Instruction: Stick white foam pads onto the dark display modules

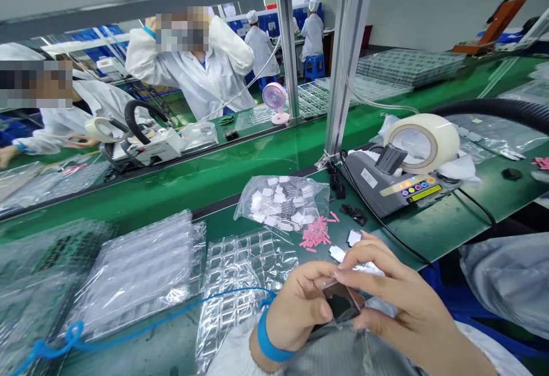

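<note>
Between my two hands, low in the view, is a small dark square piece (342,303) with a glossy face and clear film at its edges. My left hand (295,302), with a blue band on the wrist, grips it by thumb and fingers. At its far and right edges, my right hand (390,290) pinches the film or rim with curled fingers. Just beyond lie white tabs (337,253) and a heap of pink strips (316,233). A clear bag of white pieces (283,202) rests behind them. Left of my hands is a clear compartment tray (234,290).
A tape machine (373,184) bearing a large roll of tape (422,143) stands at right, its cable trailing along the bench. A metal post (343,79) rises behind. Stacked white trays (137,273) and a coiled blue cord (171,310) are at left. Co-workers sit across the line.
</note>
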Demonstrator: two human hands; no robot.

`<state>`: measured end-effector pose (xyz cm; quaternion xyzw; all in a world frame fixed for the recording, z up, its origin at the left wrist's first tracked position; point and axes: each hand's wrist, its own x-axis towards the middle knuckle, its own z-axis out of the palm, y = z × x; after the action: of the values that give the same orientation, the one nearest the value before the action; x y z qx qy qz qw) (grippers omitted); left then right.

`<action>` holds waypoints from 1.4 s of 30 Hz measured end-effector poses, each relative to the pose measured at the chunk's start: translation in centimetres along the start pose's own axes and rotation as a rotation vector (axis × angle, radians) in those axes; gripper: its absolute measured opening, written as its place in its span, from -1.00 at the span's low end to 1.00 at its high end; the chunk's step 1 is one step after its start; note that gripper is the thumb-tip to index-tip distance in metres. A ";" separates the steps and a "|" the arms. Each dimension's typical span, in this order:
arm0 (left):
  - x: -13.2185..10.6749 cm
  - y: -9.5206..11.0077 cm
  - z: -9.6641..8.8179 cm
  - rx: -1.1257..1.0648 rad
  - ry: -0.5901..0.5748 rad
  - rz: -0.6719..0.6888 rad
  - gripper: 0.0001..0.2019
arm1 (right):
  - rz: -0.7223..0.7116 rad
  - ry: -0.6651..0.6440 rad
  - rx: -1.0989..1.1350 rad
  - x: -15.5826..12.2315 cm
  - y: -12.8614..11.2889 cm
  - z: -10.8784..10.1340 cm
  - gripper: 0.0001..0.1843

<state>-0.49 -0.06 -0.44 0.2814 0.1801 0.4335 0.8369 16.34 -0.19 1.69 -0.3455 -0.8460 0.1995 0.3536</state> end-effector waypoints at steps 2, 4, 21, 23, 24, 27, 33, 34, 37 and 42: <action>-0.1 -0.1 0.1 0.002 0.042 0.021 -0.65 | -0.038 -0.038 -0.122 -0.1 -0.5 -0.2 -0.60; -0.3 -0.2 0.0 -0.015 0.105 0.022 -0.64 | -0.105 -0.069 -0.305 -0.3 -0.9 -0.3 -0.52; -2.4 0.0 -2.1 -0.169 0.156 0.044 -0.66 | 0.348 -0.281 -0.596 4.0 15.0 6.9 -0.82; -2.4 0.0 -2.1 -0.160 0.176 0.043 -0.65 | 0.325 -0.250 -0.587 4.0 14.8 6.7 -0.83; -2.4 0.0 -2.1 -0.154 0.184 0.042 -0.64 | 0.313 -0.229 -0.573 4.0 14.4 6.4 -0.82; -2.1 0.0 -2.0 -0.119 0.223 0.033 -0.63 | 0.255 -0.157 -0.485 4.2 11.8 4.5 -0.77; -1.4 -0.4 -1.3 -0.033 0.264 0.002 -0.62 | -0.059 -0.027 -0.213 4.3 1.8 0.0 -0.81; -1.3 -0.5 -1.1 -0.032 0.248 0.005 -0.62 | -0.089 0.008 -0.201 4.3 0.7 -0.2 -0.80; -1.0 -0.6 -0.7 -0.028 0.231 -0.004 -0.63 | -0.091 0.084 -0.255 4.2 -0.7 0.2 -0.76; -0.7 -0.6 -0.4 0.018 0.227 -0.013 -0.65 | -0.092 0.118 -0.332 3.7 -0.2 1.0 -0.73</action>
<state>-0.69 -0.80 -1.07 0.2371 0.2793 0.4554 0.8114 13.55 2.27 2.85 -0.3711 -0.8600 0.0198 0.3497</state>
